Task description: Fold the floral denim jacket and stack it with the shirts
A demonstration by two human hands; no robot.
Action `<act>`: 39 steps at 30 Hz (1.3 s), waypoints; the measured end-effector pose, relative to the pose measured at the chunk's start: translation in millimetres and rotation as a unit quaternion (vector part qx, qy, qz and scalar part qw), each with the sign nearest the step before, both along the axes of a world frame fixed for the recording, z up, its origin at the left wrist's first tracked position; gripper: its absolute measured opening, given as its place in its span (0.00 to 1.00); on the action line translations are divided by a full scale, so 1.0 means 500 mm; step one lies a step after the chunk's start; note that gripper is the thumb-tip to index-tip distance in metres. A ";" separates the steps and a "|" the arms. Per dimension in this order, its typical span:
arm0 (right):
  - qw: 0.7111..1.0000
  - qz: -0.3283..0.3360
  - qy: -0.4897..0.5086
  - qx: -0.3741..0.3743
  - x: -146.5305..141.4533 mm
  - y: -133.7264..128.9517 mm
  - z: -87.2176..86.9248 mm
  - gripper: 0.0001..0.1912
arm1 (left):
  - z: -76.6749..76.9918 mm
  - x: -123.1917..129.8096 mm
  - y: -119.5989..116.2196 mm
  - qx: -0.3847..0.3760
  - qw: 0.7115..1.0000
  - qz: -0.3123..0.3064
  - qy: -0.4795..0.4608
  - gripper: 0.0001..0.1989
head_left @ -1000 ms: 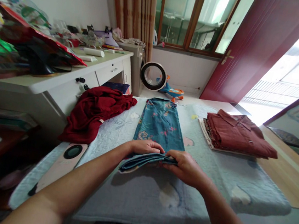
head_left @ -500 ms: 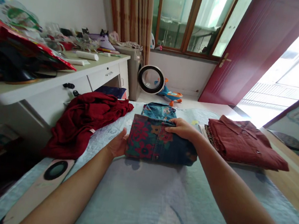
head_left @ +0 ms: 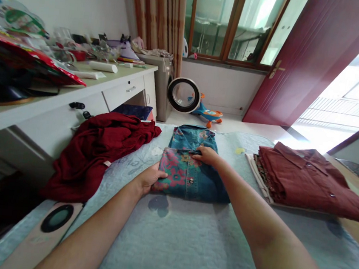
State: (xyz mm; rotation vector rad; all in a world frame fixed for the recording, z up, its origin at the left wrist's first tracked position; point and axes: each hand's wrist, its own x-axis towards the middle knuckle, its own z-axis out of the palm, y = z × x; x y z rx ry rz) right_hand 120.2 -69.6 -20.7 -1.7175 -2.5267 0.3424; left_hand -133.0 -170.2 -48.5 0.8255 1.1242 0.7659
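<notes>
A blue denim shirt (head_left: 205, 182) with red and pink flowers lies partly folded in front of me, its collar end pointing away. My left hand (head_left: 151, 178) grips its near left edge, thumb on top and fingers under the cloth. My right hand (head_left: 208, 155) pinches the top edge of the folded-over part, near the button placket; some fingertips are hidden. A crumpled dark red garment (head_left: 100, 152) lies to the left. On the right sits a stack of folded clothes topped by a rust-brown shirt (head_left: 309, 178).
A pale blue quilted cover (head_left: 168, 244) spreads under the clothes. At left are a cluttered white desk (head_left: 120, 87) and a flat pinkish box (head_left: 43, 235). Beyond the cover stand a round ring-shaped fan (head_left: 171, 93), a blue and orange ride-on toy (head_left: 209, 113) and a red door (head_left: 290, 60).
The folded front part of the denim shirt has come down flatter, toward me. Both hands moved slightly down with it, and my left thumb now lies over its edge. The view shifted a little.
</notes>
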 end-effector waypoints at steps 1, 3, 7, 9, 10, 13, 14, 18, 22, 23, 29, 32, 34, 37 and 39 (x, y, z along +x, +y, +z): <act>1.000 -0.018 -0.002 0.010 0.004 -0.003 -0.004 0.22 | 0.004 0.001 0.004 -0.010 1.000 -0.002 0.000 0.34; 0.996 -0.070 0.003 0.047 0.020 -0.012 -0.004 0.27 | 0.010 0.002 0.014 -0.025 1.000 -0.006 -0.014 0.30; 0.973 -0.194 0.048 0.112 0.078 -0.048 0.000 0.28 | 0.011 0.004 0.041 -0.005 0.999 0.031 -0.043 0.23; 0.960 -0.251 0.075 0.104 0.108 -0.074 -0.008 0.28 | 0.008 0.005 0.059 0.010 0.997 0.049 -0.050 0.23; 0.953 -0.274 0.097 0.086 0.119 -0.088 -0.015 0.29 | 0.006 0.007 0.068 0.012 0.997 0.054 -0.049 0.23; 0.925 -0.312 0.217 -0.004 0.132 -0.122 -0.042 0.32 | 0.002 0.016 0.090 0.009 0.998 0.060 -0.028 0.22; 0.913 -0.316 0.257 -0.021 0.130 -0.129 -0.051 0.33 | 0.000 0.021 0.096 0.014 0.998 0.064 -0.015 0.23; 0.877 -0.317 0.360 0.036 0.115 -0.137 -0.075 0.31 | -0.015 0.036 0.118 0.124 0.984 0.103 0.071 0.26; 0.880 -0.294 0.358 0.108 0.113 -0.136 -0.089 0.26 | -0.026 0.041 0.125 0.283 0.920 0.090 0.255 0.36; 0.889 -0.293 0.337 0.100 0.114 -0.136 -0.092 0.25 | -0.023 0.045 0.122 0.301 0.891 0.085 0.329 0.38; 0.884 -0.357 0.302 -0.017 0.122 -0.122 -0.098 0.34 | 0.037 0.134 0.057 0.481 0.702 -0.019 0.524 0.26; 0.859 -0.388 0.330 -0.049 0.129 -0.100 -0.095 0.35 | 0.038 0.192 0.030 0.541 0.650 -0.166 0.507 0.23; 0.849 -0.399 0.342 -0.048 0.134 -0.085 -0.093 0.34 | 0.021 0.215 0.024 0.521 0.640 -0.214 0.523 0.27; 0.842 -0.396 0.365 -0.039 0.137 -0.063 -0.088 0.30 | -0.009 0.224 0.028 0.480 0.643 -0.248 0.542 0.31; 0.840 -0.383 0.383 -0.044 0.136 -0.051 -0.085 0.24 | -0.020 0.221 0.031 0.474 0.643 -0.262 0.542 0.32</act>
